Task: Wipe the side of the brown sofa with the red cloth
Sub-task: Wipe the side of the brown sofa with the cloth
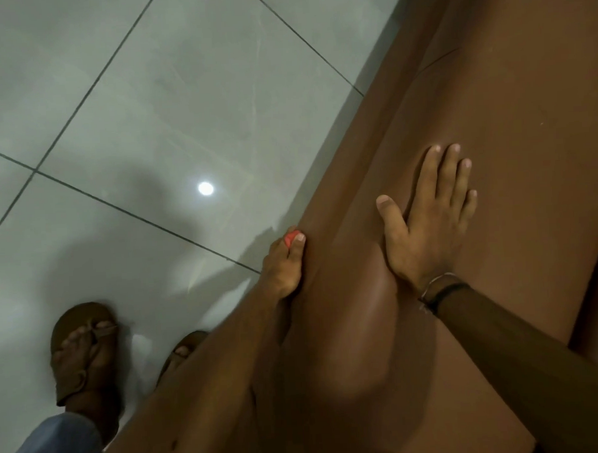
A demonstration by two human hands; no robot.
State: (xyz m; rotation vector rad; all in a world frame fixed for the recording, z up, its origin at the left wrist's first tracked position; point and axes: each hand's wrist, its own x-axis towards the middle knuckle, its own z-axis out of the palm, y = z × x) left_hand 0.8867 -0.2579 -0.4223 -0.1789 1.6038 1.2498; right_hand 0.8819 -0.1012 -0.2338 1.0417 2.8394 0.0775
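Note:
The brown sofa (511,90) fills the right half of the view, its smooth arm running from the bottom centre to the top right. My left hand (283,265) reaches down over the sofa's outer side, fingers closed on the red cloth (290,238). Only a small corner of the cloth shows past my fingertips; the rest is hidden behind the hand and the sofa edge. My right hand (427,220) lies flat on top of the sofa arm, fingers spread and holding nothing. A thin bracelet circles its wrist.
Glossy grey floor tiles (142,123) with dark grout lines cover the left side, with a bright lamp reflection (205,188). My sandalled feet (85,352) stand on the floor close to the sofa's side, a blue trouser leg (50,446) at the bottom left.

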